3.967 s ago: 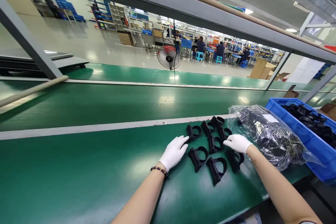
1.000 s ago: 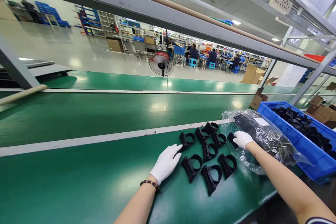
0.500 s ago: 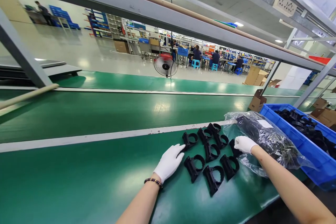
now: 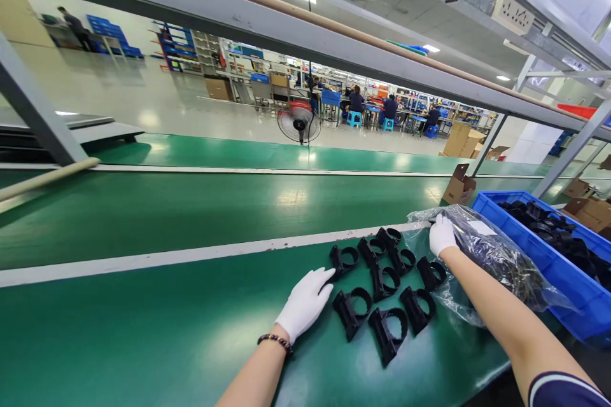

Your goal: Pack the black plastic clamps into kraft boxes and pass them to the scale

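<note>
Several black plastic ring brackets lie spread on the green belt, each a ring on a straight base. My left hand, in a white glove, has its fingers stretched out, the tips at the edge of the leftmost bracket. It holds nothing. My right hand, also gloved, is at the mouth of a clear plastic bag with black parts inside. Its fingertips are partly hidden there, so their grip does not show. Just below my right wrist lies another bracket, apart from the hand.
A blue bin of black parts stands right of the bag. Behind the bag is an open cardboard box. A metal frame bar crosses above the belt. Beyond are a fan and people seated at benches.
My right hand has let go of a bracket, leaving it on the belt, and moved up and away to the bag's mouth. My left hand has barely moved.
</note>
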`<state>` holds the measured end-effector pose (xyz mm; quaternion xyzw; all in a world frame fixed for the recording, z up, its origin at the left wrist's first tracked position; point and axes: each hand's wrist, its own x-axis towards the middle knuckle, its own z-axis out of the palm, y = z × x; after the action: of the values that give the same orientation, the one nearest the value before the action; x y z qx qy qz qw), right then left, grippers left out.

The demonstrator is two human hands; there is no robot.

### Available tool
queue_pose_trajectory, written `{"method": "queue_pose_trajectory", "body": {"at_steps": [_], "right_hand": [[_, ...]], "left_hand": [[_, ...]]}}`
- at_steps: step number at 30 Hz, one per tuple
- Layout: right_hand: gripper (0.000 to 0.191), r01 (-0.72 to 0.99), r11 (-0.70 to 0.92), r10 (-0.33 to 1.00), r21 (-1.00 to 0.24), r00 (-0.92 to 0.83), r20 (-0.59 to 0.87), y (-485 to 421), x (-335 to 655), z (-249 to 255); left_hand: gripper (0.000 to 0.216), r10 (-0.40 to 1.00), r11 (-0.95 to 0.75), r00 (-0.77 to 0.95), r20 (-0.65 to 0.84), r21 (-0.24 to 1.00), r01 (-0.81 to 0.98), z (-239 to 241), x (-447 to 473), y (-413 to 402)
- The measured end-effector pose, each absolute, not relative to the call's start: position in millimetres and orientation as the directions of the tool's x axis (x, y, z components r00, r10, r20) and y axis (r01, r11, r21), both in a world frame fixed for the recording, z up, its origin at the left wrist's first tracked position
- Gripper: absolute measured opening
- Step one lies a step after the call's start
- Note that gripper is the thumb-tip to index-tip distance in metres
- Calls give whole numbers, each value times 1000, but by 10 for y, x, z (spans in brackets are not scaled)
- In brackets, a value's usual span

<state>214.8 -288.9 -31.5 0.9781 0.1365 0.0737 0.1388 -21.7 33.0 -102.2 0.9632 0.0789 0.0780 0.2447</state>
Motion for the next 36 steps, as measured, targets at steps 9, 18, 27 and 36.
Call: {"method": "queue_pose_trajectory", "body": {"at_steps": [9,18,27,36], "right_hand": [[35,201,-900,299,388,930,212,-2849,2707,-275],[34,169,-916,248,363,951,183,-2692,2857,-371],[28,263,-941,268,213,963,-5,-2831,2926,35],[27,427,-904,425,8,902,-80,-3031,2534,452]], "left_hand": [[44,202,-864,977,73,483,142,-1013,-220,340],[42,224,-854,970,96,499,148,-1100,-190,400],[42,221,-854,970,105,501,140,-1089,-174,376],[43,225,-844,970,89,515,149,-1064,-174,371]]}}
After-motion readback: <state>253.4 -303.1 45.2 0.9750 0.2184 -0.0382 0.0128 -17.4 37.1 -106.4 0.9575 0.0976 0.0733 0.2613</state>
